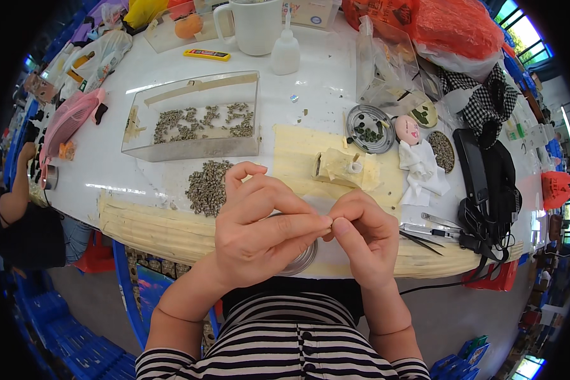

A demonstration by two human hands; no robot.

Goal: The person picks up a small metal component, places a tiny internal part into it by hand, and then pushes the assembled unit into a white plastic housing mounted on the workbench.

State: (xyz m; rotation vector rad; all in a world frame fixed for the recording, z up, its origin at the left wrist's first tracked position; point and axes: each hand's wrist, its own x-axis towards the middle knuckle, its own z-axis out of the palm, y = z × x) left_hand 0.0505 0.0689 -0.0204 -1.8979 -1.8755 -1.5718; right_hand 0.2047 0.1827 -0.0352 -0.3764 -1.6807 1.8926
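Observation:
My left hand (253,237) and my right hand (367,244) meet fingertip to fingertip above the table's near edge. Both are closed in a pinch; what sits between the fingertips is too small to make out. Partly hidden below them is a round metal dish (306,258). Left of my left hand lies a heap of small grey metal parts (207,189). Behind it, a transparent plastic box (195,152) holds more of these parts. A block wrapped in cream tape (335,168) rests on yellowish paper (291,149) beyond my hands.
A round dish with dark green pieces (369,129), white tissue (418,166), tweezers (424,240) and a black bag (487,190) lie rightward. Farther back stand a white mug (256,28), a squeeze bottle (285,54) and a yellow cutter (207,55). Another person's arm (18,187) shows at left.

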